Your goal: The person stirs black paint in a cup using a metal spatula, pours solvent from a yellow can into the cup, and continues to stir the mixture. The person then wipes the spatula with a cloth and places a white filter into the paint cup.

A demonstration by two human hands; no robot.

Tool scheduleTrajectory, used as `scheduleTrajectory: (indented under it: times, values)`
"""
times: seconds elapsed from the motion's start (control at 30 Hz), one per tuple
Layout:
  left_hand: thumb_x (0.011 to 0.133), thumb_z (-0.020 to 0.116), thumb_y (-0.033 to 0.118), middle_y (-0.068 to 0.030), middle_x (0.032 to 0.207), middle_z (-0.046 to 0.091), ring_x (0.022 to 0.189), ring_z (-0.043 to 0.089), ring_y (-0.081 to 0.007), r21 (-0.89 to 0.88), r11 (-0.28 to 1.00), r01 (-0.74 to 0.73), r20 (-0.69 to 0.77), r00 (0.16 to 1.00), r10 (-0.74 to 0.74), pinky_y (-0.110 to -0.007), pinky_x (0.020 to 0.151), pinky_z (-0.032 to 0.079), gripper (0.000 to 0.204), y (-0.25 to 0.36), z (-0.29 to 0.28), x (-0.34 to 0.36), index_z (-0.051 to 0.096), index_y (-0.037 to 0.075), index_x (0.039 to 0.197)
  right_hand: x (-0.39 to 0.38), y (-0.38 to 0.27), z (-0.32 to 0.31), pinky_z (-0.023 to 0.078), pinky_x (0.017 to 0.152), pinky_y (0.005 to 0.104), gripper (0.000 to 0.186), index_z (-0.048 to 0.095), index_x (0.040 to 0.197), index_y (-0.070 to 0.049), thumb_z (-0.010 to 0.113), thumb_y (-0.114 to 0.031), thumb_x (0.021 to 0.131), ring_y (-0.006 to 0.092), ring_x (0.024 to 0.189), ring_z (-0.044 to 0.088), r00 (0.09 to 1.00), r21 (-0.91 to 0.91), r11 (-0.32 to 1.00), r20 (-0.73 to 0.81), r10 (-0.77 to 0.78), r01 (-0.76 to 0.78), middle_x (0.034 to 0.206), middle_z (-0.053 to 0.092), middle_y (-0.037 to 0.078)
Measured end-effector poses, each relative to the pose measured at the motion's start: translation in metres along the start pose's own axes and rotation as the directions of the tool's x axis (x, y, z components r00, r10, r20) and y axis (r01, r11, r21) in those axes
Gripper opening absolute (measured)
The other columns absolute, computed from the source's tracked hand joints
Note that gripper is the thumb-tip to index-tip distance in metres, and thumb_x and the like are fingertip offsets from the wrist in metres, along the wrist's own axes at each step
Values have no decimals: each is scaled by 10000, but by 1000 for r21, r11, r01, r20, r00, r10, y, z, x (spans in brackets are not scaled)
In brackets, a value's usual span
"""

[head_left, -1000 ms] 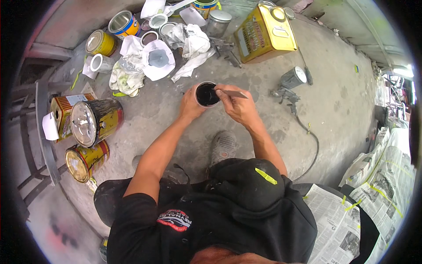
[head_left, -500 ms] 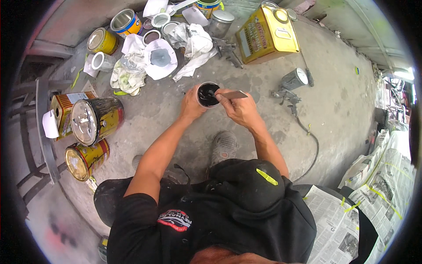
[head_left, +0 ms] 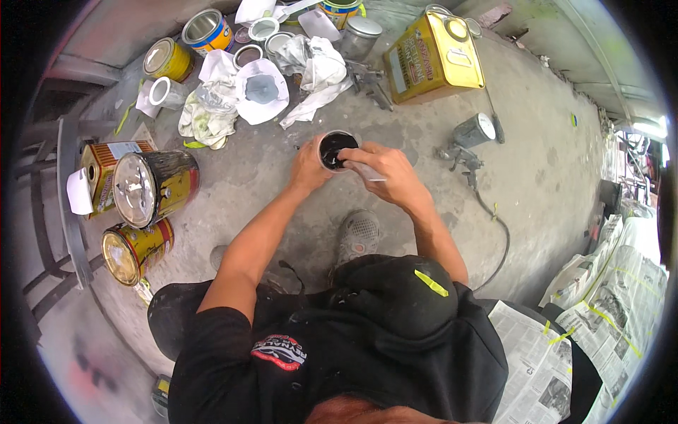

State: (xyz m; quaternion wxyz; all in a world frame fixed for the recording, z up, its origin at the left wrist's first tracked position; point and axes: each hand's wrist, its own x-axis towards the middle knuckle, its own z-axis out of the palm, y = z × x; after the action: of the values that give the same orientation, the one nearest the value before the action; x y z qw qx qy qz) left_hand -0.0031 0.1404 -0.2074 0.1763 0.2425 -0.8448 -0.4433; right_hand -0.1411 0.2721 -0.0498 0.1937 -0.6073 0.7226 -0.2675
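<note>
My left hand is wrapped round the side of a clear cup, steadying it above the concrete floor. Glossy black paint lies inside the cup. With closed fingers my right hand grips a flat stirring stick at the cup's right rim. The stick's pale end points right, below my fingers; its other end is hidden by the hand and the paint.
Several paint cans stand left, including a large dark-streaked can. Rags, a white paper filter and a yellow rectangular tin sit at the back. A spray gun with a hose lies right. Newspaper masking covers something nearby.
My right hand has turned over the cup, and the stick's free end has swung down toward me, now showing paler. The left hand still holds the cup in nearly the same place.
</note>
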Motion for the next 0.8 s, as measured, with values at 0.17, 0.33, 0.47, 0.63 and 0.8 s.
scheduleTrajectory:
  times: [0.17,0.33,0.47,0.63,0.8]
  values:
    - [662,894,352,-131,1184,672,1113,621,-362,5,990,144,37,989,-144,-469,957,490,682,-4,4,-2,579,139,1229,-1,-24,-14,502,644,461,153,674,1082,-122,644,-150,934,368,732,651,968,115,975,-144,206,-190,789,657,153]
    - [648,907,313,-139,1103,690,1047,624,-396,16,999,46,-11,999,-46,-493,894,502,770,-12,8,-4,512,121,1281,-6,-35,-25,483,596,421,140,671,1066,-101,624,-196,975,351,653,633,942,148,951,-163,293,-270,732,638,166]
    - [664,892,301,-130,1097,694,1044,623,-388,29,999,33,-12,999,-33,-478,896,502,721,-7,4,-4,524,131,1260,-10,-51,-40,478,574,406,129,665,1050,-87,631,-179,966,336,602,620,912,170,947,-267,312,-274,694,625,165]
    - [675,883,305,-121,1086,697,1036,627,-380,9,999,45,0,999,-45,-470,889,506,701,-3,-1,-2,527,140,1257,-3,-62,-47,487,572,401,110,629,1024,-69,653,-108,924,327,609,629,945,34,988,-289,156,-152,685,628,148]
    - [676,883,311,-119,1092,698,1033,629,-379,26,998,54,-2,999,-54,-473,881,510,708,0,-2,-1,524,143,1263,6,-49,-26,513,585,414,177,578,1057,-63,655,-75,899,335,672,654,974,-145,989,-221,-49,17,769,644,131]
